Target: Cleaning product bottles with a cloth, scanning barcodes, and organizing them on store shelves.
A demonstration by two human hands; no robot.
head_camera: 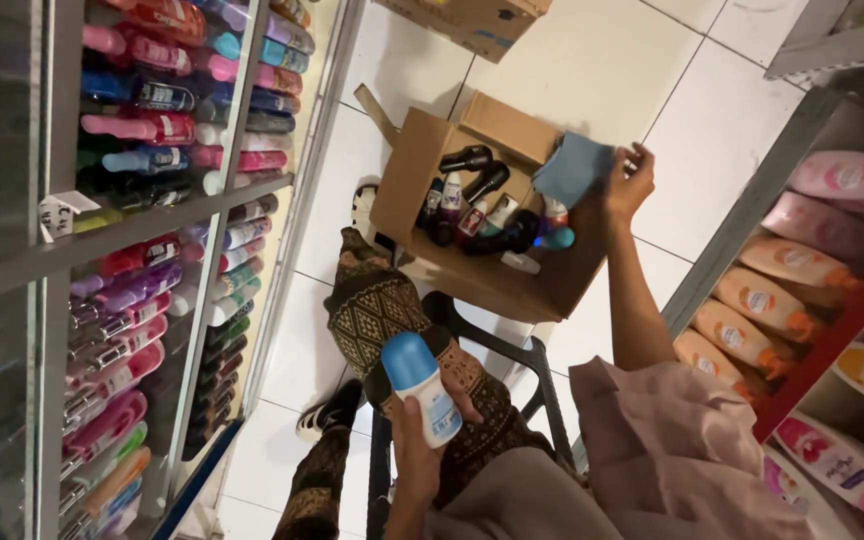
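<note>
Nearest, the left hand (414, 455) is curled around a white roll-on bottle with a rounded blue cap (420, 385), holding it upright over the lap in patterned trousers (377, 315). Farther and to the right, the right hand (628, 183) pinches a blue cloth (572, 168) between thumb and fingers, above the far edge of an open brown cardboard box (422, 160) on the white tiled floor (592, 70). Inside the box lie mixed small bottles (482, 215). Shelves of bottles (152, 150) stand left.

Bottles (472, 205) in box (422, 160) — shelves (152, 220) left, apparently.
</note>
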